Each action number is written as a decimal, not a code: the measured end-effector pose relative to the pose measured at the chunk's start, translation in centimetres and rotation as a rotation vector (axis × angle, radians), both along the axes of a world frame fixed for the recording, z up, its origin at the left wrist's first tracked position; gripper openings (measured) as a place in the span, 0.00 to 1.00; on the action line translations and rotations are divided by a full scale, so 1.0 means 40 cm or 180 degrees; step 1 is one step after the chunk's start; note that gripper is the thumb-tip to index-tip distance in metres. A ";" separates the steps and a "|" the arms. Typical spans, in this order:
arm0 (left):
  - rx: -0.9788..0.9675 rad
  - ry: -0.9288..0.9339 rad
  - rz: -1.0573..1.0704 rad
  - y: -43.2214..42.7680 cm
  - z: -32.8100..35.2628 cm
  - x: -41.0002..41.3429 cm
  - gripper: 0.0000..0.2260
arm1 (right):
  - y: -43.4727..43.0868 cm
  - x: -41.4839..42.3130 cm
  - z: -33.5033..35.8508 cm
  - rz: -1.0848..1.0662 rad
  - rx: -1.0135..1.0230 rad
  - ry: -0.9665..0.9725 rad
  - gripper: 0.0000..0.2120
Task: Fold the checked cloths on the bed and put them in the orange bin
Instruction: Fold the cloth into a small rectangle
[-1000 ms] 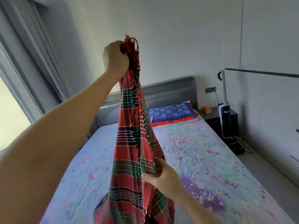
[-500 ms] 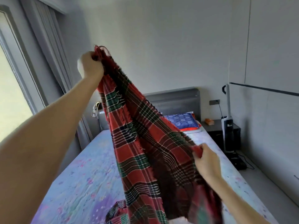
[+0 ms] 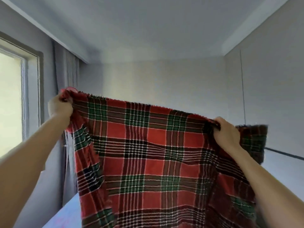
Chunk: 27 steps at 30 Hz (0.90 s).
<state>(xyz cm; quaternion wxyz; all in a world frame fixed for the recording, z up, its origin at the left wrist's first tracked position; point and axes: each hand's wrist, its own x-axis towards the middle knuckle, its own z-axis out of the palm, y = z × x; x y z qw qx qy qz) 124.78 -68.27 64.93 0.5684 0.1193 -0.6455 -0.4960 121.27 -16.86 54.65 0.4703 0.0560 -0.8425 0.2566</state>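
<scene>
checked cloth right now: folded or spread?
Spread. The checked cloth hangs open as one flat sheet, its top edge stretched between the left hand and right hand; no fold made yet.

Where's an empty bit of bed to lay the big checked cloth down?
Only a bare corner of the bed shows, bordered by the cloth's left edge and the curtain. Everywhere else the checked cloth, held up by the left hand and right hand, hides the bed, so nothing there can be judged.
</scene>
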 end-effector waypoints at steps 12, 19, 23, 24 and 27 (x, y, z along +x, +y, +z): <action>0.0464 -0.0604 -0.1018 -0.358 -0.081 -0.078 0.14 | -0.219 -0.010 0.237 0.1000 0.0391 -0.0593 0.38; 0.0568 -0.1453 -0.1293 -0.479 -0.019 -0.216 0.02 | -0.303 -0.136 0.285 0.1074 0.0389 -0.1244 0.29; 0.0645 -0.2284 -0.1024 -0.509 -0.113 -0.340 0.04 | -0.345 -0.306 0.159 0.1264 0.0731 -0.2220 0.16; 0.0757 -0.2363 -0.0978 -0.508 -0.153 -0.375 0.03 | -0.354 -0.356 0.115 0.1337 0.0807 -0.2467 0.12; 0.1257 -0.2020 -0.1156 -0.482 -0.267 -0.504 0.03 | -0.407 -0.539 -0.015 0.0762 0.1462 -0.2802 0.08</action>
